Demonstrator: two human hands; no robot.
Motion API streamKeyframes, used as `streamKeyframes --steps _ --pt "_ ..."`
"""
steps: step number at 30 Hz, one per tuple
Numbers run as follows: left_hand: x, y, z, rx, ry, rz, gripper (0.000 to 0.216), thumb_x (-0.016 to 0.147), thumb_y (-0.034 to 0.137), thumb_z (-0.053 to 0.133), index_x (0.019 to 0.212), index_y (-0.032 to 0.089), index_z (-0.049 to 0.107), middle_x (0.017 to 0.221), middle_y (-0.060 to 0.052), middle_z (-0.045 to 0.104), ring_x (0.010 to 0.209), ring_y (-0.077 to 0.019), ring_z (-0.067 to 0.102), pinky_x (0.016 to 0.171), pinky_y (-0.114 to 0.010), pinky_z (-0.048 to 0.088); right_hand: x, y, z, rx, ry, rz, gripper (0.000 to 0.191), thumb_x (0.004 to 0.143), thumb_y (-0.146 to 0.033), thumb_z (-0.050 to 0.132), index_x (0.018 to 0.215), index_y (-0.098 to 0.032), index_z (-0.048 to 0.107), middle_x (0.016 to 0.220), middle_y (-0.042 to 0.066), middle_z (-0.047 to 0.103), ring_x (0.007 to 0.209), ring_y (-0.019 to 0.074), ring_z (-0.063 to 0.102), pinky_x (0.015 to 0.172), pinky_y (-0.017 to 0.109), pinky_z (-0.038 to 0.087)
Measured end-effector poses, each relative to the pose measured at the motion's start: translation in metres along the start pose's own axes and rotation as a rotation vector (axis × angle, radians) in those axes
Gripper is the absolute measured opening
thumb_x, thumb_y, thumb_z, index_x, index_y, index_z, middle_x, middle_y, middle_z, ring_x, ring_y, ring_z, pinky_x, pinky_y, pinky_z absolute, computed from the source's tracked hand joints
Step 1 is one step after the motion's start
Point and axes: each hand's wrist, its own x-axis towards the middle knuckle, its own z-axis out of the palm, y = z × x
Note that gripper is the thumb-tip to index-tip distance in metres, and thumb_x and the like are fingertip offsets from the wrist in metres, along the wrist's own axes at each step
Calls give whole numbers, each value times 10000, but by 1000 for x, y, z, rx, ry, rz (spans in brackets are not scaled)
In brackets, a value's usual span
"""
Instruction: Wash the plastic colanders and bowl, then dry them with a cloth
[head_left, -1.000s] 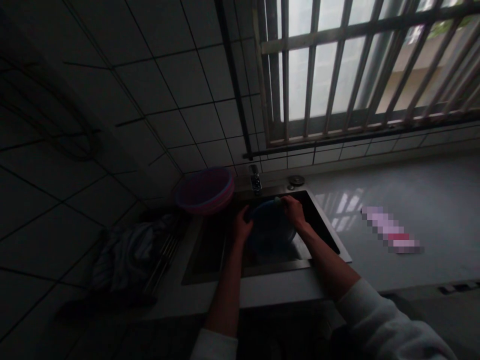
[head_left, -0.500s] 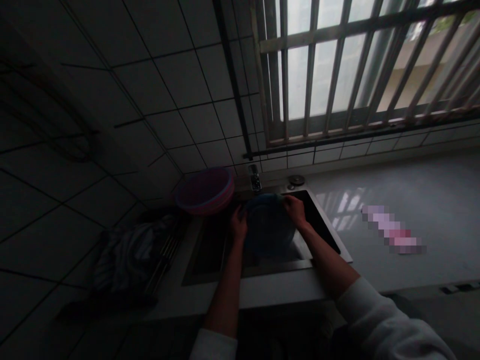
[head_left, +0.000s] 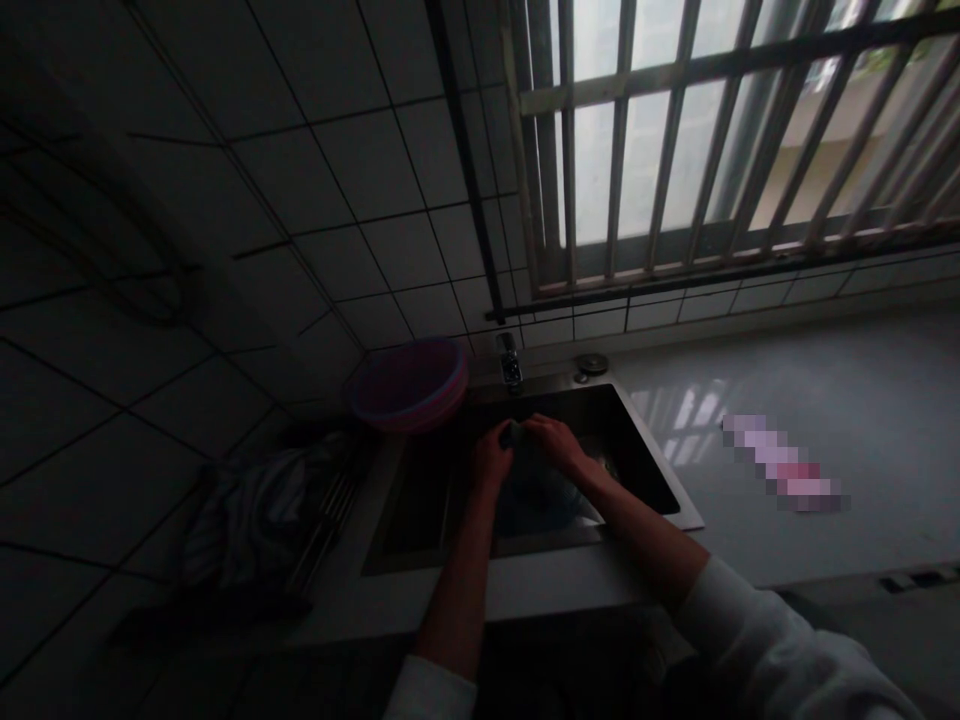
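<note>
My left hand (head_left: pixel 493 455) is closed over the sink, its fingers wrapped round a small grey-green piece (head_left: pixel 512 434) whose kind the dim light hides. Pressed close on the other side of that piece is my right hand (head_left: pixel 553 440), fingers curled in and its grip partly hidden. Below both hands a blue, see-through-looking thing (head_left: pixel 540 500) lies low in the metal sink (head_left: pixel 637 440). Its outline is too dark to tell whether it is a basin or something softer.
A pink basin (head_left: pixel 409 385) stands at the sink's back left, beside the faucet (head_left: pixel 510 362). A round drain cover (head_left: pixel 592 364) lies on the back rim. Striped cloth (head_left: pixel 247 520) is at the left. A blurred pink item (head_left: pixel 784 462) lies on the white counter (head_left: pixel 885 400).
The blue thing, held up by its rim on both sides before, is now lower in the sink. My hands have come together, both now at the grey-green piece.
</note>
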Motion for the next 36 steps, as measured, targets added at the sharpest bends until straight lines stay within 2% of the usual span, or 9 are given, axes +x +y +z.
streamKeyframes --steps 5,10,13,18,22,26,29,33,36 --pt "4 -9 -2 -39 66 -121 452 952 263 695 1402 310 690 1346 -103 749 1234 -299 713 1047 -408 536 2 9 -5 66 110 72 361 1017 -124 495 1246 -240 749 1203 54 744 987 173 701 861 236 496" --pt "14 -26 -4 -338 400 -257 383 1015 295 610 1364 163 693 1367 -163 726 1279 -264 685 1097 -381 514 -3 52 -14 123 392 461 291 990 -219 578 1223 -202 752 1188 105 777 1041 237 720 900 301 524" --pt "16 -33 -4 -353 411 -307 372 1016 257 580 1347 130 691 1341 -180 734 1265 -282 690 1108 -418 513 -7 64 -13 105 379 575 298 968 -241 616 1230 -187 750 1149 120 786 1008 252 728 884 313 523" --pt "9 -27 -1 -164 381 -77 536 890 136 683 1423 180 644 1456 -146 668 1371 -289 615 1197 -441 450 -6 51 -12 25 307 429 342 959 -126 541 1230 -221 725 1192 88 747 1017 209 697 886 279 503" --pt "4 -12 5 -138 194 131 685 813 33 697 1465 228 620 1509 -100 636 1413 -235 584 1240 -390 410 -2 23 -7 -40 111 166 389 963 -53 490 1209 -246 722 1188 73 724 1006 176 673 871 243 484" --pt "1 -2 9 -131 -11 55 641 859 42 676 1451 283 641 1451 -69 689 1334 -233 655 1160 -370 488 1 2 1 -9 0 7 345 997 -82 489 1172 -241 739 1164 64 726 1029 166 671 900 232 481" --pt "1 -1 7 -146 7 -49 565 925 141 690 1465 294 630 1387 -77 730 1270 -241 697 1101 -363 521 1 7 -3 30 69 55 338 1002 -105 499 1202 -237 737 1204 66 726 1019 171 683 880 238 487" --pt "7 -8 1 -278 206 -141 455 986 260 670 1439 223 641 1435 -121 696 1297 -225 678 1109 -342 507 -2 38 -18 80 307 273 301 1016 -164 508 1219 -200 728 1212 98 736 1039 206 692 885 270 495" --pt "12 -15 1 -350 319 -195 374 1010 248 617 1372 177 676 1396 -148 713 1284 -232 682 1107 -359 512 -5 60 -26 75 398 411 312 987 -155 540 1249 -153 712 1232 133 738 1077 236 691 934 305 495"
